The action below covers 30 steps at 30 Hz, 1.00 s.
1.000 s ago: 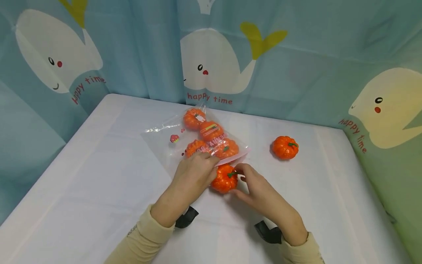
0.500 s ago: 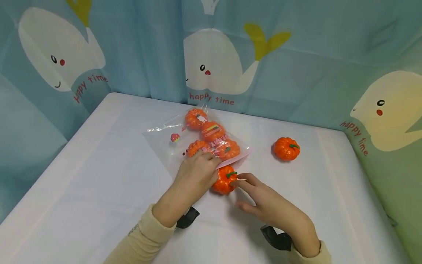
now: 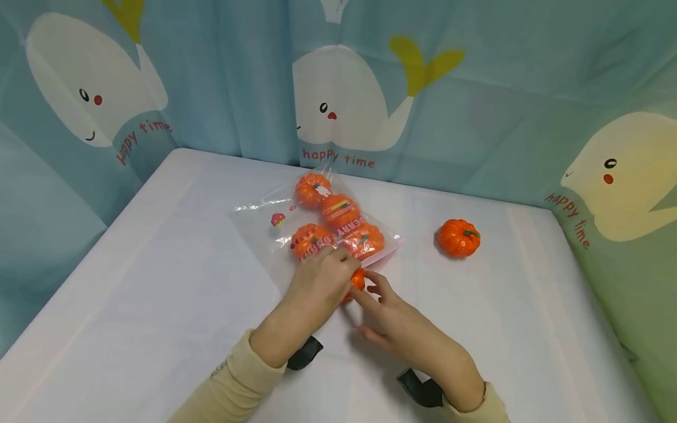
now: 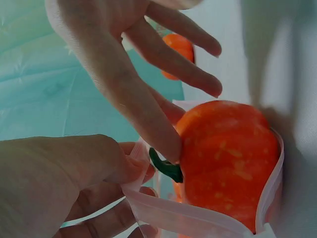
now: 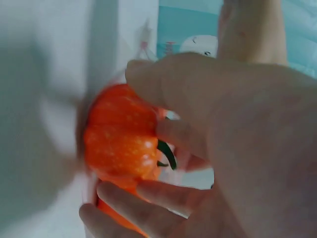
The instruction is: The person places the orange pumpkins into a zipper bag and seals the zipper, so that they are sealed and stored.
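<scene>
A clear zip bag point(image 3: 259, 222) with pink lettering lies on the table, several small orange toy pumpkins point(image 3: 312, 191) inside. My left hand point(image 3: 322, 285) pinches the pink edge point(image 4: 190, 212) of its mouth, holding it apart. In that mouth sits another toy pumpkin point(image 4: 228, 153) with a green stem, mostly behind my left hand in the head view. My right hand point(image 3: 399, 320) has its fingers extended against this pumpkin; in the left wrist view one fingertip touches it beside the stem. The right wrist view shows the pumpkin point(image 5: 121, 136) close to the right fingers.
One more toy pumpkin point(image 3: 458, 238) stands on the white table point(image 3: 132, 282), right of the bag. A blue curtain point(image 3: 227, 76) with whale prints hangs along the back edge and both sides.
My right hand drew back slightly from the pumpkin, then came back left against it. The pumpkin is now further left, deeper in the bag's mouth and more hidden by my left hand.
</scene>
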{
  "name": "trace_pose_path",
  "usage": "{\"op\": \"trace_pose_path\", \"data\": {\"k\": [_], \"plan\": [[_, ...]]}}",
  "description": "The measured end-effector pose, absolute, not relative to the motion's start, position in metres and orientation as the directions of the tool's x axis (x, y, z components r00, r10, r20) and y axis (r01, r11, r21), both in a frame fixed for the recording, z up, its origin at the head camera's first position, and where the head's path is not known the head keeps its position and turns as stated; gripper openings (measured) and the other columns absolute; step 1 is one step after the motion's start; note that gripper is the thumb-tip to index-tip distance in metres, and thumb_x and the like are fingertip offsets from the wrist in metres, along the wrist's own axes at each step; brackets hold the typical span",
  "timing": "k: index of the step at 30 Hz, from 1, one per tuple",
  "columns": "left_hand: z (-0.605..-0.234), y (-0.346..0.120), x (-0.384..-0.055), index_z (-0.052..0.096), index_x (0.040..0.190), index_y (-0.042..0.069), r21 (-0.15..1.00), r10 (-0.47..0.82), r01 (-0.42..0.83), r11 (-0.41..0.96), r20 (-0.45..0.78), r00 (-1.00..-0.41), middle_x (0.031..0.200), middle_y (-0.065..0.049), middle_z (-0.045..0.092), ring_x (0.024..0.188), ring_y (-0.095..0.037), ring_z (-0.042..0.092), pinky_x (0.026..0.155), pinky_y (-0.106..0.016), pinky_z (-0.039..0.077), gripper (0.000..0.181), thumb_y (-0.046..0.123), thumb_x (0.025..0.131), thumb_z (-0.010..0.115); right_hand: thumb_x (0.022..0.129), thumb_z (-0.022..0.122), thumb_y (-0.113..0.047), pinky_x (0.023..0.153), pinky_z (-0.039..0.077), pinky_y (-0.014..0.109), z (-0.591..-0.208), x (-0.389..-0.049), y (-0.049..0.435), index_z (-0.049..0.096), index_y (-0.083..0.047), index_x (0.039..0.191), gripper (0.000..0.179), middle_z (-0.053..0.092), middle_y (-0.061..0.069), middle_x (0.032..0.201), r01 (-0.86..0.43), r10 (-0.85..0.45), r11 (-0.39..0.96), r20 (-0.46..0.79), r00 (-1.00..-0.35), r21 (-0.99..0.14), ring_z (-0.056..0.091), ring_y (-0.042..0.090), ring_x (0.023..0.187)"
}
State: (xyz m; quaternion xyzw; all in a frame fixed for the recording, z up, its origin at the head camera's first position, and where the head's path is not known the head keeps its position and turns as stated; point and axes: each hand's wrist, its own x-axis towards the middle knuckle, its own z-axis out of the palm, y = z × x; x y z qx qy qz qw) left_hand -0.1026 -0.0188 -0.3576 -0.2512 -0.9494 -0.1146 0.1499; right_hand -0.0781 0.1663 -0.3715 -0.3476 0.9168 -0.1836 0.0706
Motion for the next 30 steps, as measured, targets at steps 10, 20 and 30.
{"op": "trace_pose_path", "data": {"k": [10,20,30], "plan": [[-0.358,-0.022,-0.105,0.076,0.096,0.011,0.174,0.418,0.501,0.848,0.362,-0.833,0.095,-0.003,0.071,0.082,-0.020,0.067,0.065,-0.033,0.058,0.017,0.015,0.080,0.081,0.088,0.076,-0.027,0.088,0.058,0.038,-0.368,-0.071,0.165,0.046,-0.012,0.147,0.068,0.035,0.015,0.153,-0.644,-0.665,0.712,0.027,-0.747,-0.281,0.057,0.030,0.123],[-0.354,-0.023,-0.107,0.077,0.095,0.009,0.179,0.416,0.492,0.852,0.338,-0.844,0.092,-0.003,0.072,0.083,-0.018,0.069,0.068,-0.032,0.058,0.011,0.012,0.084,0.078,0.084,0.080,-0.031,0.114,0.039,0.042,-0.379,-0.071,0.149,0.046,-0.001,0.146,0.077,0.039,0.014,0.153,-0.745,-0.737,0.656,0.108,-0.667,-0.120,0.040,0.032,0.142],[-0.356,-0.026,-0.107,0.078,0.094,0.012,0.194,0.419,0.503,0.842,0.350,-0.838,0.087,-0.002,0.071,0.081,-0.018,0.068,0.065,-0.032,0.058,0.013,0.008,0.081,0.079,0.085,0.077,-0.033,0.114,0.039,0.042,-0.381,-0.061,0.145,0.044,0.000,0.146,0.077,0.041,0.015,0.155,-0.721,-0.718,0.692,0.069,-0.693,-0.034,0.042,0.032,0.142]]}}
